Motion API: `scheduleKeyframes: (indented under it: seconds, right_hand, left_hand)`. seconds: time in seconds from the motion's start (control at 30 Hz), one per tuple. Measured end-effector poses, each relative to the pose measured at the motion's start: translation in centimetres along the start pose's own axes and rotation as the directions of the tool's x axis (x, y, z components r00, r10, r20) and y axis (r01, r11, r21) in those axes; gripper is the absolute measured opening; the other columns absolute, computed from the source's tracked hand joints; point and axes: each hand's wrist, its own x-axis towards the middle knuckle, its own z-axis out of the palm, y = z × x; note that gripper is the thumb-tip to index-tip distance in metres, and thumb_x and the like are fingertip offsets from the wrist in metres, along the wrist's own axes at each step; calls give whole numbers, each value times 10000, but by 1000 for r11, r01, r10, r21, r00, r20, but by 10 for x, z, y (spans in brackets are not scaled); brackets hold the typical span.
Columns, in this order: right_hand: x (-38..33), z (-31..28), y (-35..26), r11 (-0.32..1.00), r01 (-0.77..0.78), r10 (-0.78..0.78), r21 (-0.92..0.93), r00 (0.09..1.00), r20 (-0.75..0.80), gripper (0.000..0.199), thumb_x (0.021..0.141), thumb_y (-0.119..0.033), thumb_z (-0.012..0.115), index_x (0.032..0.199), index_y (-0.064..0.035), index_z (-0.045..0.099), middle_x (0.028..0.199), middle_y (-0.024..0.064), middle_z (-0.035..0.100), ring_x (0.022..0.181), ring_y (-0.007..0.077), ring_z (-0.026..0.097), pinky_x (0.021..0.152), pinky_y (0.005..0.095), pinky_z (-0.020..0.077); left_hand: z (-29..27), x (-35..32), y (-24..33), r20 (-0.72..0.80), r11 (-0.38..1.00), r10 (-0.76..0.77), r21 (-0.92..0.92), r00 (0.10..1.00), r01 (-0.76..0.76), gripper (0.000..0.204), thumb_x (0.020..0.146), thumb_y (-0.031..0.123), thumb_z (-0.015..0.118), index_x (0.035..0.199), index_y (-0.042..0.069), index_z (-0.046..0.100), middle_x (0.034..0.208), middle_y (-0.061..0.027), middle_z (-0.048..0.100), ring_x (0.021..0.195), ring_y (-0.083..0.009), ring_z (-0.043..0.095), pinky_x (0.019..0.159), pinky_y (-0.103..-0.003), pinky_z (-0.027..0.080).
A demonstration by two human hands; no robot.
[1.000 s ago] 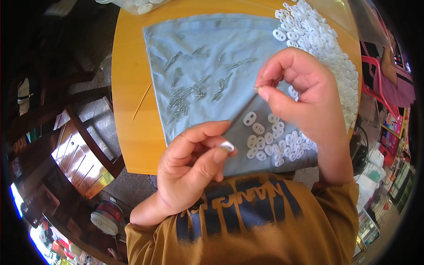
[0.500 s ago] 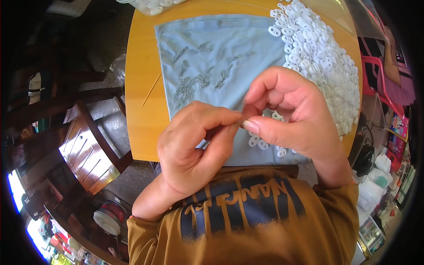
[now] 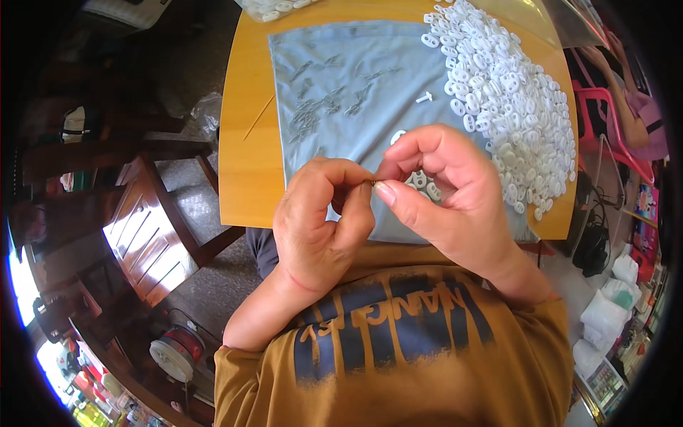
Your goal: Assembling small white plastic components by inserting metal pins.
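My left hand (image 3: pixel 319 217) and my right hand (image 3: pixel 459 196) meet fingertip to fingertip over the near part of a blue-grey cloth (image 3: pixel 398 64). Thumb and forefinger of each are pinched together around something tiny and dark, too small to make out. Small metal springs (image 3: pixel 307 114) lie in loose clusters on the cloth, beyond my left hand. Several white oval plastic pieces with two holes (image 3: pixel 421 179) sit beneath my right hand, partly hidden by it. Farther off on the cloth rests a single white stemmed piece (image 3: pixel 425 97).
A large heap of white two-holed pieces (image 3: pixel 509 107) covers the right side of the wooden table (image 3: pixel 245 164). A thin wooden stick (image 3: pixel 259 117) lies left of the cloth. At the far edge is a clear bag of white pieces (image 3: pixel 277 8). Another person in pink (image 3: pixel 646 128) sits at right.
Both hands stay pinched together and now appear slightly farther left. The white stemmed piece on the cloth, hidden earlier, now shows. The whole view has shifted a little.
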Motion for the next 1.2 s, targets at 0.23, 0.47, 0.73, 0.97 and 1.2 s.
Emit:
scheduleKeyframes:
  seconds: [0.23,0.47,0.73,0.97,1.2]
  right_hand:
    - [1,-2,6,989,53,-47,135,998,-45,214,820,32,603,1004,6,498,904,59,586,831,99,548,764,233,441]
    - [4,-1,9,989,74,-59,125,991,-120,169,843,17,584,988,1,498,901,68,589,849,94,554,748,227,445]
    - [14,3,15,954,20,53,299,971,-234,138,836,7,595,953,11,521,864,42,582,822,89,567,761,233,463]
    - [15,2,20,963,42,14,268,979,-204,148,832,30,591,963,14,526,893,55,580,801,95,571,713,225,484]
    - [13,0,17,957,38,15,288,984,-179,186,846,46,566,1006,7,482,925,100,602,792,72,536,663,181,431]
  left_hand:
    - [-4,-4,13,127,851,-261,-439,957,290,178,862,-28,555,1039,-24,566,850,-94,626,672,-130,584,631,-234,478]
    - [-8,5,4,187,578,-342,-731,921,363,250,914,45,514,1150,-36,513,1047,-151,614,891,-200,632,798,-308,505]
    - [-3,14,3,177,625,-346,-689,921,367,171,909,8,504,1075,-28,515,977,-96,598,915,-189,627,814,-303,500]
    - [11,15,-6,141,695,-343,-627,929,352,200,872,-16,566,1068,-6,532,920,-40,581,800,-105,573,749,-228,454]
    - [8,13,-11,94,945,-246,-197,965,260,155,797,-35,642,945,4,620,862,-56,571,682,-111,527,616,-219,428]
